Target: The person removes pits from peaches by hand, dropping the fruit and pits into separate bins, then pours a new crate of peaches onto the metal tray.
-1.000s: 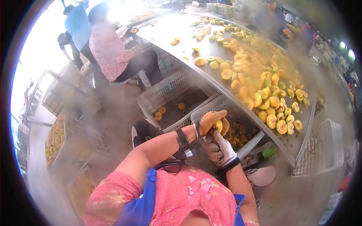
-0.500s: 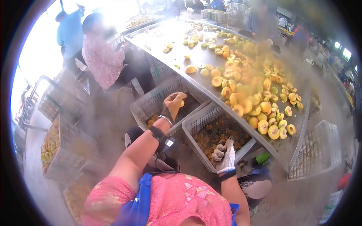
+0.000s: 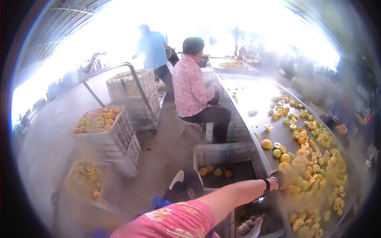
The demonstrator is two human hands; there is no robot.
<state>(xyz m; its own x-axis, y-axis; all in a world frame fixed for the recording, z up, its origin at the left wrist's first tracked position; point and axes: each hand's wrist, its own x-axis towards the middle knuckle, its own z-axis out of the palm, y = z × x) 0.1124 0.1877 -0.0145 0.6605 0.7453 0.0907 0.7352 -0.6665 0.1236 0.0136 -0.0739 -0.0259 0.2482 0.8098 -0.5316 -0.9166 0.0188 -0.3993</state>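
Note:
My left hand (image 3: pixel 280 179) reaches over the near edge of the metal table (image 3: pixel 251 129), beside the halved yellow fruit (image 3: pixel 302 185). It is dark and blurred, and its fingers cannot be made out. A bracelet and a black band circle its wrist. Low in the view, my gloved right hand (image 3: pixel 249 227) is over the near crate (image 3: pixel 274 212), its fingers curled round something I cannot make out. Left of that crate, another crate (image 3: pixel 222 148) holds a few fruit pieces (image 3: pixel 217 172).
A person in a pink patterned top (image 3: pixel 191 85) sits at the table's left side. Behind, a person in blue (image 3: pixel 152 49) stands near a trolley (image 3: pixel 137 79). Stacked crates (image 3: pixel 115 139) of fruit and a lower crate (image 3: pixel 104 194) are on the left.
The view has swung left and up. My left hand has moved from above the crate to the table's fruit. My right hand remains over the near crate, now low in view.

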